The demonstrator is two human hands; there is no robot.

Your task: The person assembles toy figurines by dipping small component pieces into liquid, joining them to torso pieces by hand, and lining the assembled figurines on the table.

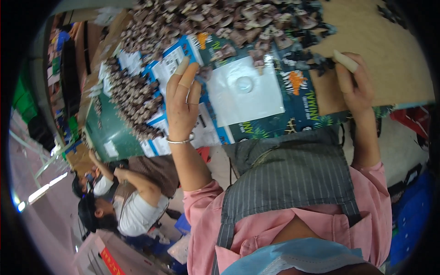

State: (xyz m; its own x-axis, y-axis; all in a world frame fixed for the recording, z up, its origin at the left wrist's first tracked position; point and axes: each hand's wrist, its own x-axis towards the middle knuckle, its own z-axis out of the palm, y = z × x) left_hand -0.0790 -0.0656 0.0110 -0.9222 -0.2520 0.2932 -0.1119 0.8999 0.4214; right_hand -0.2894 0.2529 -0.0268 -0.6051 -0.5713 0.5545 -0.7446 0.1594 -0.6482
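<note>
My left hand (182, 98) is over the blue-and-white printed sheets, its fingers stretched out and nothing visible in them. Pale and orange finger covers sit on its fingertips, and a bangle is round the wrist. A small brown piece (205, 72) lies just right of its fingers. My right hand (356, 85) is over the brown cardboard, fingers bent but apart, with a pale cover on one fingertip. Close to its left are small dark grey pieces (323, 64); I cannot tell if it touches them. Between my hands lies a white square sheet (224, 103) bearing a clear round disc (244, 84).
A large heap of small brown pieces (192, 23) covers the far side of the table. Rows of similar pieces (130, 94) stand at left on a green surface (107, 128). Dark printed packaging (270, 129) lines the near edge, beside brown cardboard (389, 68). Co-workers (142, 208) sit at left.
</note>
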